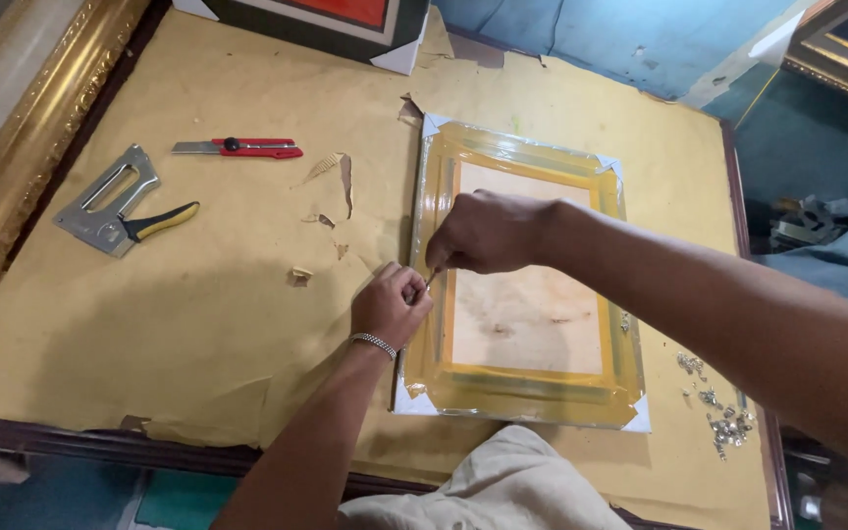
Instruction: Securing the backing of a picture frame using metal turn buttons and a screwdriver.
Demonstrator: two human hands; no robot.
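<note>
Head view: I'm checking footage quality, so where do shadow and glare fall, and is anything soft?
Head view: a broad shadow darkens the paper-covered table left of the left hand; glare streaks the wrapped frame; the right hand is sharp, the near forearm soft.

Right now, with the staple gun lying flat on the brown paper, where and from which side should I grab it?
Grip the metal staple gun by its yellow-and-black handle, coming from above on its right side. The handle sticks out to the right, away from the steel body, with bare brown paper around it. The tool lies flat, apart from the red utility knife beyond it, so nothing looks in the way.
</note>
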